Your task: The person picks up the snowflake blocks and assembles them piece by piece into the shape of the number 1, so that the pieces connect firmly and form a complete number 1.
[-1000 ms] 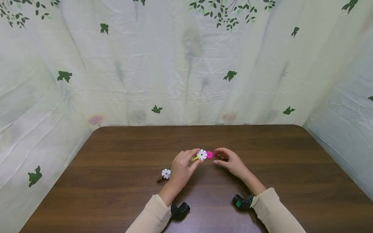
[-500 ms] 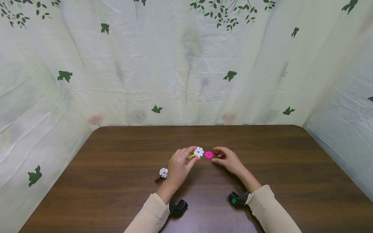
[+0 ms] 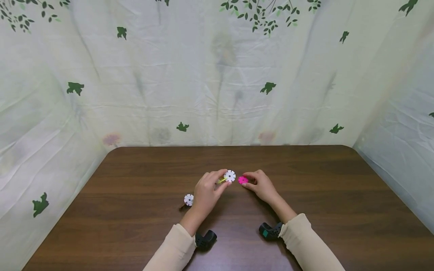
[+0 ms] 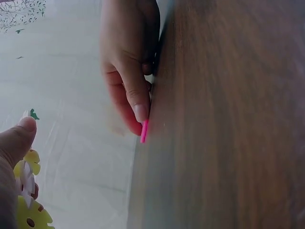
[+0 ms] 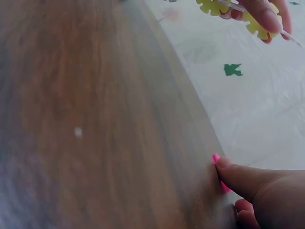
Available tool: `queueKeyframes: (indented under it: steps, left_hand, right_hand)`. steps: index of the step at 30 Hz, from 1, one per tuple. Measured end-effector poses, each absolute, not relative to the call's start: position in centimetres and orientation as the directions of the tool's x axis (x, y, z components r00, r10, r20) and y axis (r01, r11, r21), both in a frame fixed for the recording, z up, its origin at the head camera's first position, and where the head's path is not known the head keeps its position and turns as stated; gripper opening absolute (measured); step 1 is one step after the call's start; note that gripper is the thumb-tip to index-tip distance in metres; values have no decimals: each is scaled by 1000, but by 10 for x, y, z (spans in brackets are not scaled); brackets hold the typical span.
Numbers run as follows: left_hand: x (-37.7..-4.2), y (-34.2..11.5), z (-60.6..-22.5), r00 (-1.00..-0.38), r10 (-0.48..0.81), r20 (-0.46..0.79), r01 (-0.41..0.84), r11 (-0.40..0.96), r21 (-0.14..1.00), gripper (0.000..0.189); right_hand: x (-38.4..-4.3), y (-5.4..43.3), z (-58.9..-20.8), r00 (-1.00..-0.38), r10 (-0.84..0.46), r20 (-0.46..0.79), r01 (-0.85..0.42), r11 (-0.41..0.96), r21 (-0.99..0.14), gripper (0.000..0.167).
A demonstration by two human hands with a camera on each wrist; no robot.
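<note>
My left hand (image 3: 207,192) pinches a joined piece of notched plastic discs, a white disc (image 3: 229,175) with yellow discs (image 5: 259,21) slotted across it. Part of this piece is hidden behind the thumb and fingers. Just to the right, my right hand (image 3: 263,186) holds a small pink notched disc (image 3: 242,180) between thumb and fingertips. In the left wrist view the pink disc (image 4: 144,131) shows edge-on, low by the tabletop. A narrow gap separates the white and pink discs in the head view.
On the brown wooden table (image 3: 325,195), left of my left forearm, lies another white notched disc (image 3: 188,200) joined to a brown piece (image 3: 183,207). A white leaf-patterned curtain (image 3: 203,75) hangs behind the table's far edge. Black wrist cameras (image 3: 205,239) hang under both wrists.
The left hand has drawn slightly left with its white and yellow discs, away from the pink disc. My right hand has moved left and taken the pink disc between its fingers.
</note>
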State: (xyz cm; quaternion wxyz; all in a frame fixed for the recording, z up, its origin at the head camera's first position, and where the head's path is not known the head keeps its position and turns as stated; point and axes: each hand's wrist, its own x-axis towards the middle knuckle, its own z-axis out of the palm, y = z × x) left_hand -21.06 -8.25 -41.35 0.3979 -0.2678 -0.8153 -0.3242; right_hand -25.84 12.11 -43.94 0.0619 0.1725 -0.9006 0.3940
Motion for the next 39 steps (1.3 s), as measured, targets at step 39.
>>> queueKeyframes:
  steps: [39]
  left_hand:
    - [-209, -83, -414, -624, 204, 755, 661, 654, 369, 35]
  right_hand:
    - [-248, 132, -399, -902, -336, 272, -323, 104, -941, 17]
